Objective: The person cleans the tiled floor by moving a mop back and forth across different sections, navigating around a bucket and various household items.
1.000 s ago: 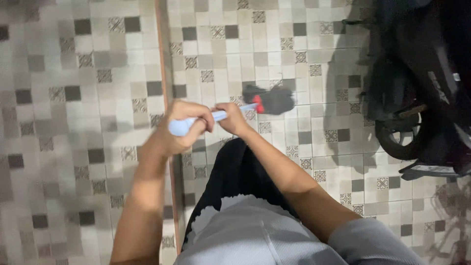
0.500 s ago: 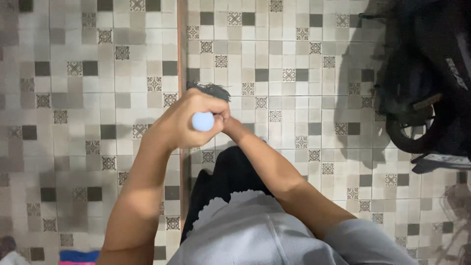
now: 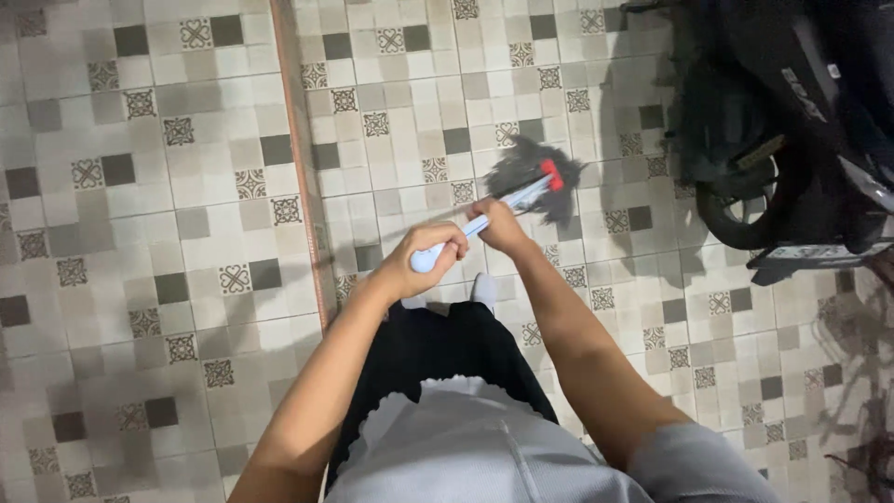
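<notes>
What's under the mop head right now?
The dark mop head lies on the patterned tiled floor, right of the floor's brown strip. The tiles directly beneath it are covered.

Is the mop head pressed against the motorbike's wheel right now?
No, the dark mop head lies on the tiled floor, clearly apart from the motorbike, with both hands on the handle.

Motorbike (image 3: 792, 121) right of mop (image 3: 535, 182)

Both arms extended fwd, elbows bent, forearms converging. L hand (image 3: 424, 259) fisted, knuckles up, at approx 11 o'clock. R hand (image 3: 498, 226) fingers curled shut, just beyond at 12.
</notes>
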